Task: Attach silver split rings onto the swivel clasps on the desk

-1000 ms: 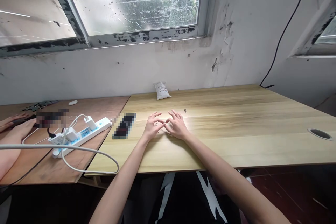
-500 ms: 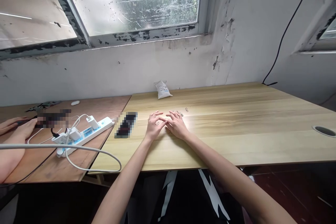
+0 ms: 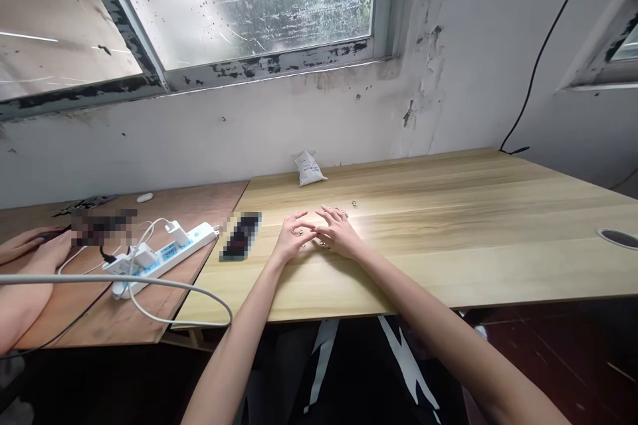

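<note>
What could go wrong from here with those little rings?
Small ring-like pieces lie close to the left hand and right hand; a stray finger might scatter them.
Anything pinched between the hands is too small to make out and might slip.
The pale cable loops near the left forearm in this view; it might snag.

The widest way through on the tabletop [image 3: 463, 239] lies to the right of the right hand [image 3: 341, 234], from front edge to far edge, with a round grommet [image 3: 619, 238] toward the right edge. A narrower lane runs between the hands and the white packet [image 3: 310, 170] at the far edge, though small rings [image 3: 354, 205] lie just beyond the right fingers. Leftward, a blurred dark slab [image 3: 240, 236] sits between left hand [image 3: 290, 238] and left edge, a power strip [image 3: 162, 264] lies just outside that edge, and a pale cable [image 3: 207, 291] loops across the front left corner.
</note>
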`<state>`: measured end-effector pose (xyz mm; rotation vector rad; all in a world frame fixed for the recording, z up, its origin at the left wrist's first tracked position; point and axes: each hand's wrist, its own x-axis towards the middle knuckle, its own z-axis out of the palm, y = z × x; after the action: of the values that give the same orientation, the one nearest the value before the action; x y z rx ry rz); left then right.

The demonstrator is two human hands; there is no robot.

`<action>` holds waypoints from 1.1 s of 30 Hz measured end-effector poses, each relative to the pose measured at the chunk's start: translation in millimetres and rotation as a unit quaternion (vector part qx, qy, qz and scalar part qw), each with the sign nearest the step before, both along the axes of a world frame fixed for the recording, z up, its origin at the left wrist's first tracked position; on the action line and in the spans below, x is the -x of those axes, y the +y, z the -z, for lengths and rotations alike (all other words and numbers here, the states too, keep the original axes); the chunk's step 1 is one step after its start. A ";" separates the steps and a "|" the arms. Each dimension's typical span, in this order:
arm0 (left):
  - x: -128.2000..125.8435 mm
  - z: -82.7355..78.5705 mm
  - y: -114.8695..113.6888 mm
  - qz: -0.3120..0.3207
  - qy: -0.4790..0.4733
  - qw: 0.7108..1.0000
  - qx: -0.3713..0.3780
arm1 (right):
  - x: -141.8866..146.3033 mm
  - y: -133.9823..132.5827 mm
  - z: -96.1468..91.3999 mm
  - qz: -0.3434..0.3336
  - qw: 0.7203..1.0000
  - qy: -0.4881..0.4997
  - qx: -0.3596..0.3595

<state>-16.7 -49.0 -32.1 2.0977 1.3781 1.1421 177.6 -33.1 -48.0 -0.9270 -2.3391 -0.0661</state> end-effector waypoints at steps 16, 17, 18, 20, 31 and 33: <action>-6.4 -14.9 -14.8 -0.037 0.197 0.967 -0.158 | -13.3 2.4 -13.6 -0.047 0.990 0.034 0.132; -7.1 -16.4 -16.2 -0.037 0.209 0.963 -0.164 | -12.7 1.2 -14.9 -0.050 0.989 0.033 0.135; -8.2 -17.5 -17.3 -0.036 0.221 0.960 -0.168 | -11.8 0.0 -15.9 -0.052 0.989 0.030 0.138; -12.2 -19.0 -19.1 -0.033 0.242 0.954 -0.176 | -9.2 -2.0 -17.1 -0.053 0.988 0.027 0.142; 26.8 -13.3 0.3 -0.144 0.263 0.947 -0.112 | -28.3 25.3 -11.7 0.130 0.985 0.033 0.112; 39.8 -10.1 2.4 -0.129 0.272 0.950 -0.086 | -31.9 27.6 -12.9 0.149 0.983 0.021 0.102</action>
<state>-56.5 -46.6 -22.1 2.5399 1.9046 0.8209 209.6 -5.5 -35.1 -1.3627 -2.1788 0.0728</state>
